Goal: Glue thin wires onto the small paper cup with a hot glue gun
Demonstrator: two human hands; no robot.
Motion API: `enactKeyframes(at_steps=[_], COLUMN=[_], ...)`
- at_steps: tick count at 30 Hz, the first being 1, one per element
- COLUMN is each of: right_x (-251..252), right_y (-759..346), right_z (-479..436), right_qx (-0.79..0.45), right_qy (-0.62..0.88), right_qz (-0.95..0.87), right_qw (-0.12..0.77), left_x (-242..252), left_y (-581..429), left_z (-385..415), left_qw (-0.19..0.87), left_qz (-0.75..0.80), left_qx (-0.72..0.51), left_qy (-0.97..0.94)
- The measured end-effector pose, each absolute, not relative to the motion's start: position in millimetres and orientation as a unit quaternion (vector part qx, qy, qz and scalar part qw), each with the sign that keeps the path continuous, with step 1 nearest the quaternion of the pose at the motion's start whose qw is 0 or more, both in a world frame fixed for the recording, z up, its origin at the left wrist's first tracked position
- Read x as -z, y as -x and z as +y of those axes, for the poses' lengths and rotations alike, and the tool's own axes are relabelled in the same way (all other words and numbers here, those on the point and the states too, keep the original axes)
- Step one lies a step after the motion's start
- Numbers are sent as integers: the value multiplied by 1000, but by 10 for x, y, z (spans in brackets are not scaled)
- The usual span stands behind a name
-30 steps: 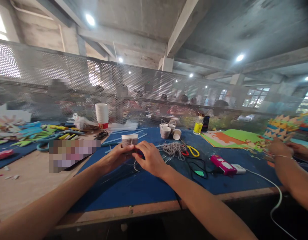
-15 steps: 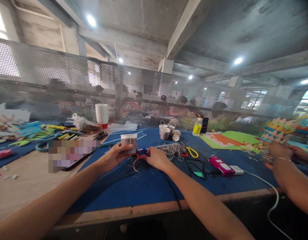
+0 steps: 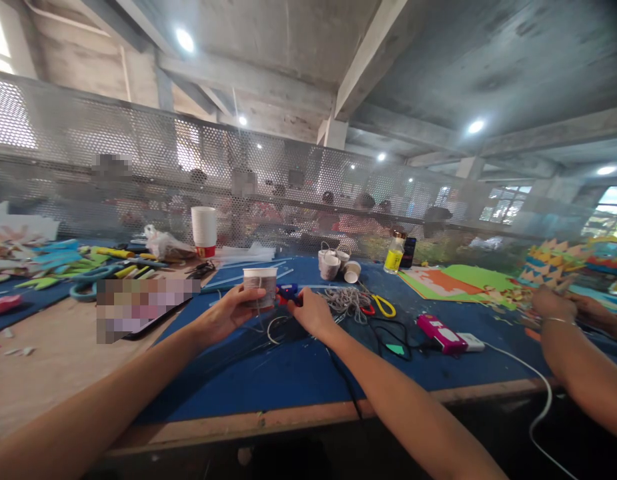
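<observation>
My left hand (image 3: 231,311) is closed around a paper cup (image 3: 261,283) wrapped in grey string, with its white rim upward. A loose strand hangs below the cup. In my right hand (image 3: 312,313) is a blue hot glue gun (image 3: 287,292), its front end close to the cup's right side; whether it touches, I cannot tell. A black cord trails from below my right hand to the table edge. Just right of that hand lies a heap of grey string (image 3: 347,303), beside scissors with yellow handles (image 3: 384,305).
String-wrapped cups (image 3: 329,265) stand at the back, left of a yellow-labelled bottle (image 3: 394,253). A stack of white cups (image 3: 205,230) and a phone (image 3: 148,310) are on the left. A pink power bank (image 3: 442,333) lies right. Another person's hand (image 3: 555,303) works far right.
The glue gun has risen and tilted, so more of its blue body shows beside the cup. My right hand has moved up slightly. The cup stays nearly in place.
</observation>
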State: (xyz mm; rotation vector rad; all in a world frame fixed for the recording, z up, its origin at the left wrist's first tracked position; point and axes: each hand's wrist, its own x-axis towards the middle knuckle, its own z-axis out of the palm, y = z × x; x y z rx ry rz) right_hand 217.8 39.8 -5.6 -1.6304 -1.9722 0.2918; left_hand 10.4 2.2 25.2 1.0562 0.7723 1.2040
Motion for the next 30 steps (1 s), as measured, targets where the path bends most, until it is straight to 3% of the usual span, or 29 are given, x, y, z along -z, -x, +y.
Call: enactKeyframes(at_steps=[7, 11, 18, 30], right_x=[0, 12, -66, -183], right_y=[-2144, -2145, -2165, -2147], right_z=[359, 370, 363, 236], right_qx=[-113, -105, -271, -253], right_qy=[584, 549, 398, 406], right_qz=[-721, -702, -652, -653], right_qw=[355, 443, 585, 587], left_x=[-204, -206, -146, -107], left_y=[-68, -71, -44, -22], left_z=[50, 65, 150, 219], left_qw=[635, 628, 626, 627], left_qz=[318, 325, 330, 326], left_qx=[-523, -533, -533, -540], left_qy=[-471, -464, -464, -457])
